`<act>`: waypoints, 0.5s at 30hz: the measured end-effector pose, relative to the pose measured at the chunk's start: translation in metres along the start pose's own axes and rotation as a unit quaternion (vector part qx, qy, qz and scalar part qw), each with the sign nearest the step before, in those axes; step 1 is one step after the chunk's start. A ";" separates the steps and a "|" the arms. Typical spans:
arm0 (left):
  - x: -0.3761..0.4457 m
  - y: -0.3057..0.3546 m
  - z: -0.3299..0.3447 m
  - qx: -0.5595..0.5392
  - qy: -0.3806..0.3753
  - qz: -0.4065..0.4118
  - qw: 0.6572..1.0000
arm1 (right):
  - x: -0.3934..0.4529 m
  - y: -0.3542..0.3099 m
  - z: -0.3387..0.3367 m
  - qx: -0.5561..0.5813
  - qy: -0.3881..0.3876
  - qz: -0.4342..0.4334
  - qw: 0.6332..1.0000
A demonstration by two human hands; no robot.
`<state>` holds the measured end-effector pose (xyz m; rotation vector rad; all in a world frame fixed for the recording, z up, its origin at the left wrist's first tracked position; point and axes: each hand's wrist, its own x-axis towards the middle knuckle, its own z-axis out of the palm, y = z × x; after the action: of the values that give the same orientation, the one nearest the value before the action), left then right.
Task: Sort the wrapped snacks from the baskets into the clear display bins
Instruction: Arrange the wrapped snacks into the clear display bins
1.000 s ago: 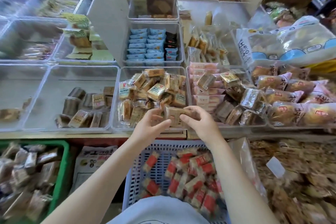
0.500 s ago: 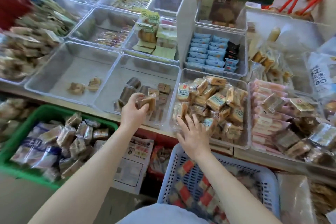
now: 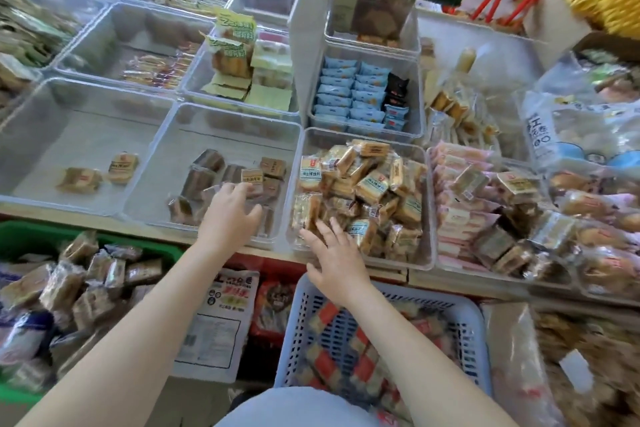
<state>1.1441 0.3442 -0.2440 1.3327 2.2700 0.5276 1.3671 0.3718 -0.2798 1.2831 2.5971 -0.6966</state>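
My left hand (image 3: 230, 215) hovers open, fingers spread, over the front of a clear bin (image 3: 180, 135) that holds several brown wrapped snacks (image 3: 204, 177); nothing is in its grasp. My right hand (image 3: 334, 255) is open too, fingers straight, at the front wall of the neighbouring clear bin (image 3: 427, 204), which is heaped with tan wrapped snacks (image 3: 367, 184). Below my right wrist stands a blue plastic basket (image 3: 474, 326) with red-and-white wrapped snacks (image 3: 332, 350). A green basket (image 3: 20, 232) at the lower left is full of mixed wrapped snacks (image 3: 69, 288).
A clear bin (image 3: 45, 107) at the left holds two tan snacks (image 3: 100, 172). Behind are bins of blue packets (image 3: 349, 94) and green-labelled packs (image 3: 235, 52), split by a white divider (image 3: 304, 31). Pink and brown snacks (image 3: 485, 215) fill the right bins. A printed bag (image 3: 221, 319) lies below the shelf edge.
My left hand carried a brown snack from the heaped bin to the bin on its left and let it go there. My right hand opened and stayed at the heaped bin's front.
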 end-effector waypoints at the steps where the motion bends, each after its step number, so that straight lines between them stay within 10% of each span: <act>1: -0.010 0.016 0.003 -0.008 0.001 0.026 1.000 | -0.006 0.001 -0.006 0.045 0.020 0.003 0.999; 7: -0.057 0.087 0.062 0.039 -0.114 0.134 0.984 | -0.064 0.090 -0.027 0.093 0.300 0.144 0.939; 15: -0.080 0.157 0.134 0.124 -0.216 0.209 0.946 | -0.123 0.257 -0.067 0.027 0.287 0.428 0.857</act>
<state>1.3646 0.3580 -0.2556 1.8631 1.7393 0.0594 1.6487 0.4510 -0.2648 2.7005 1.9286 -0.2175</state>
